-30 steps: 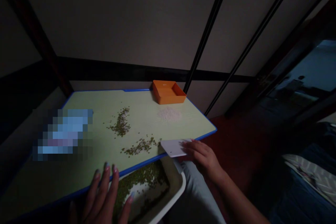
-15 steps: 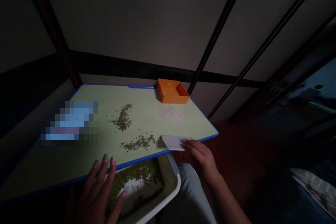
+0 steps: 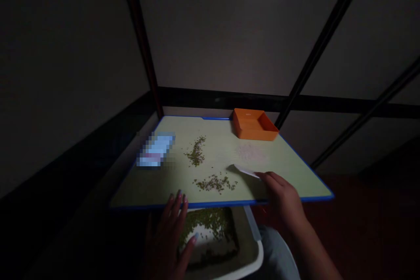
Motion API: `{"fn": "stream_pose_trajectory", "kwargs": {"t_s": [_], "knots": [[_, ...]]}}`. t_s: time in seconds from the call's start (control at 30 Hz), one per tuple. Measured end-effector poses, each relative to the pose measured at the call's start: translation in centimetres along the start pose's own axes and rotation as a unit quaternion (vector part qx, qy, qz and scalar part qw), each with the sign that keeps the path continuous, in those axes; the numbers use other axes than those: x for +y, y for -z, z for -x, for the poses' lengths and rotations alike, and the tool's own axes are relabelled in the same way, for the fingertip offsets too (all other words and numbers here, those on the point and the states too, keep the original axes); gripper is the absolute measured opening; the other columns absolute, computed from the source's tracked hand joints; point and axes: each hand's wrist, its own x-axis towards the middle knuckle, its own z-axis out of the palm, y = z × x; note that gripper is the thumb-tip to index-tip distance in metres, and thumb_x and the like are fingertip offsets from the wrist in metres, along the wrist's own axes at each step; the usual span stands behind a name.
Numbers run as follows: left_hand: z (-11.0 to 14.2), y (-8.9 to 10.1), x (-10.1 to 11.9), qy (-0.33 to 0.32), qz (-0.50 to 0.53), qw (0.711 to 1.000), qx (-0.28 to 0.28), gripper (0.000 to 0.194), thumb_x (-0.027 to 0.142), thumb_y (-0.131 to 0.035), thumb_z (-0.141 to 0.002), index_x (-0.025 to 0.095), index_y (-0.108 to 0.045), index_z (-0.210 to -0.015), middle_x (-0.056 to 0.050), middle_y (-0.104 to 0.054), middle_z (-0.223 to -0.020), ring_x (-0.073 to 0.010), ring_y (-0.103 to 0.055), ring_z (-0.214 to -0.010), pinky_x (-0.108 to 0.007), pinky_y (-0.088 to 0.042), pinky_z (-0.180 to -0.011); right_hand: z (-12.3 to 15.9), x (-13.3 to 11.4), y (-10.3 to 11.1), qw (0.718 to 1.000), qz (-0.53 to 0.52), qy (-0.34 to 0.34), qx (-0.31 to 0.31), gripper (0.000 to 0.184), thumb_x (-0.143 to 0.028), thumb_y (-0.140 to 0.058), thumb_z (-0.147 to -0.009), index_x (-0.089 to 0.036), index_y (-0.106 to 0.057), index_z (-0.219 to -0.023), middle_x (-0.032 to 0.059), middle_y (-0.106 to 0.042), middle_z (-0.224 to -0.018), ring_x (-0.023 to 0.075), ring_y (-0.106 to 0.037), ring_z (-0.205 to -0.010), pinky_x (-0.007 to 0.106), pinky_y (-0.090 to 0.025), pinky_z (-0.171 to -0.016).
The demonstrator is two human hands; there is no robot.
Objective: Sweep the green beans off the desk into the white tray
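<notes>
My right hand (image 3: 282, 192) pinches a thin white card (image 3: 245, 171), tilted over the pale table (image 3: 157, 190) near its front. Just left of the card lies a loose scatter of small green grains (image 3: 215, 183). Farther back is a second green pile (image 3: 197, 152), with some pale bits in it. A patch of whitish grains (image 3: 251, 153) is spread beyond the card. My left hand (image 3: 173, 229) has its fingers apart at the table's blue front edge, above a white tub (image 3: 257, 253) holding many green grains (image 3: 210, 218).
An orange open box (image 3: 256, 127) stands at the table's back right, by the wall. On the left side lies a bright, blurred-out flat object (image 3: 155, 151), perhaps a screen. The tub sits below the table edge, beside my leg (image 3: 278, 253).
My right hand has lifted the card from the front edge and moved it farther in over the table. My view has turned left. The left hand stays at the edge.
</notes>
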Motion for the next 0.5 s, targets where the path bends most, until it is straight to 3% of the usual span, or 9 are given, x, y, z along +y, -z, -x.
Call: {"fn": "stream_pose_trajectory", "kwargs": {"t_s": [0.07,0.33,0.5], "knots": [[0.1,0.6,0.2,-0.007,-0.019,1.000,-0.009,0.070,0.036,-0.045,-0.090,0.036,-0.013,-0.153,-0.006,-0.045,-0.158,-0.0225,-0.042,-0.147,-0.053,-0.039,-0.116,-0.4,0.3,0.0,1.000,0.010,-0.005,-0.004,0.041,-0.011,-0.043,-0.087,-0.022,-0.074,-0.110,0.0060,-0.075,-0.088,0.0212,-0.072,-0.075,0.027,-0.055,-0.061],[0.3,1.2,0.3,-0.011,-0.049,0.999,-0.005,0.075,0.034,-0.047,-0.089,0.035,-0.010,-0.154,-0.006,-0.045,-0.158,-0.0234,-0.046,-0.144,-0.052,-0.038,-0.116,-2.6,1.5,0.9,0.997,0.044,0.039,-0.050,0.056,-0.003,-0.038,-0.083,-0.024,-0.069,-0.125,0.0061,-0.075,-0.089,0.0176,-0.072,-0.067,0.024,-0.051,-0.058],[0.4,0.9,0.0,-0.026,-0.087,0.996,0.006,0.076,0.034,-0.047,-0.088,0.035,-0.008,-0.154,-0.006,-0.049,-0.155,-0.0235,-0.051,-0.140,-0.051,-0.041,-0.113,-3.8,1.2,2.3,0.988,0.060,0.042,-0.135,0.074,0.001,-0.042,-0.074,-0.031,-0.060,-0.138,0.0012,-0.075,-0.086,0.0138,-0.070,-0.057,0.021,-0.048,-0.052]]}}
